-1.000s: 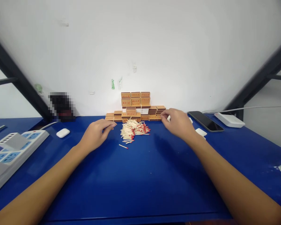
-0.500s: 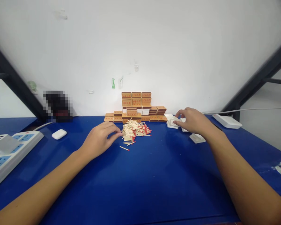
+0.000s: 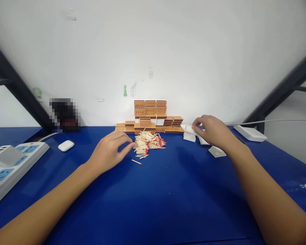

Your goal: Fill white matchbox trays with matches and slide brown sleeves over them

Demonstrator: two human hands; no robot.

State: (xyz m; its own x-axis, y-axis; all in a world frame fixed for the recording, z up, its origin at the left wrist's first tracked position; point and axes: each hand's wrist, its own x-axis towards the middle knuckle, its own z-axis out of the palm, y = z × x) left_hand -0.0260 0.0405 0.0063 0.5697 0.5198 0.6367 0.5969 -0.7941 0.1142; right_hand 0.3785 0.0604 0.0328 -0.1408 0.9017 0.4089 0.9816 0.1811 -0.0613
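Observation:
My left hand is at the left edge of a heap of red-tipped matches. Its thumb and forefinger curve towards each other at the sticks; whatever may be between the tips is too small to make out. A single match lies apart in front of the heap. On the right, my right hand pinches a white matchbox tray, tilted above other white trays. One more tray lies under my right wrist. Behind the heap, orange matchboxes are stacked against the wall.
A power strip with a white plug lies at the left, beside a white earbud case. A white flat box with a cable stands at the back right. Dark slanted frame bars flank the blue table.
My right hand has lifted and tilted a white tray slightly away from the others. My left hand stays at the heap, nearly still. The whole view has shifted a little.

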